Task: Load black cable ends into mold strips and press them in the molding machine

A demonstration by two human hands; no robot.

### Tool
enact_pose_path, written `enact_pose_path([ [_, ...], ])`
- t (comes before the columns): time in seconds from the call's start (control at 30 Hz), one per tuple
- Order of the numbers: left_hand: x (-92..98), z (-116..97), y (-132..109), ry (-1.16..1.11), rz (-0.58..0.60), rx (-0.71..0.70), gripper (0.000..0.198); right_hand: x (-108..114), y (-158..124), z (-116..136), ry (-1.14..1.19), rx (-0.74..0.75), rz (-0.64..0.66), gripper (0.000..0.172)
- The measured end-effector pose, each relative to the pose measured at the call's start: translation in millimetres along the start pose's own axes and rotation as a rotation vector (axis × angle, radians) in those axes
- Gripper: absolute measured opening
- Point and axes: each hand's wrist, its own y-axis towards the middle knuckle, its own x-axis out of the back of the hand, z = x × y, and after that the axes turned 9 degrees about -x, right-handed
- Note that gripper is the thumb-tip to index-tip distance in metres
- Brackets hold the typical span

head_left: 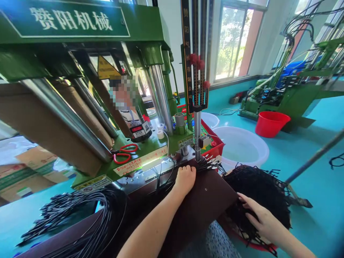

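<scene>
left hand (186, 179) is lying curled beside pale-tipped cables (211, 164), its grip impossible to tell; right hand (259, 216) is resting, fingers parted, at a tangled black pile (259, 186).

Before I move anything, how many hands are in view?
2: the left hand at the brown board, near the silver-tipped cables, and the right hand by the black tangle. The person behind the green machine shows none clearly; theirs may be hidden.

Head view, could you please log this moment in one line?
Left hand: at cables | right hand: at black pile, by board corner
</scene>
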Motion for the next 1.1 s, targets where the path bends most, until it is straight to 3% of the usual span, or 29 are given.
enact_pose_path([
  [0.23, -0.2, 9.1, 7.2, -0.173, 0.048, 0.029, 0.016, 18.7, 1.4, 39.3, 0.061, 0.074, -0.084, 0.042],
  [0.37, 1.6, 16.1, 12.1, -0.331, 0.056, 0.075, 0.017, 11.8, 9.3, 70.3, 0.202, 0.091, -0.097, 0.034],
  [0.47, 14.1, 28.1, 10.1, -0.502, 0.071, 0.052, 0.025, -8.3, 21.2, 97.7, 0.502, 0.038, -0.009, 0.028],
  [0.6, 33.9, 37.8, 1.0, -1.166, 0.262, -0.124, 0.032, -40.7, 44.8, 129.3, 1.135, -0.095, 0.297, 0.035],
  [0.67, 34.8, 33.1, -4.3, -1.297, 0.299, -0.185, 0.031, -49.0, 58.4, 137.7, 1.392, -0.084, 0.331, 0.042],
  [0.77, 24.3, 15.8, -16.5, -1.008, 0.037, -0.049, 0.029, -48.1, 76.2, 138.8, 1.496, -0.089, 0.176, 0.031],
  [0.87, 12.7, -0.8, -37.9, -0.535, -0.177, 0.153, 0.042, -39.9, 88.3, 132.2, 1.407, -0.244, 0.018, 0.016],
  [0.93, 9.1, -4.6, -55.0, -0.312, -0.162, 0.243, 0.056, -34.9, 94.1, 128.6, 1.361, -0.313, -0.013, 0.017],
  [1.0, 7.7, -0.9, -70.3, -0.189, -0.103, 0.332, 0.057, -30.6, 99.5, 128.3, 1.35, -0.331, -0.009, 0.019],
  [1.1, 7.4, 13.8, -84.4, -0.12, -0.023, 0.348, 0.027, -23.4, 106.8, 132.0, 1.309, -0.319, 0.02, 0.023],
])
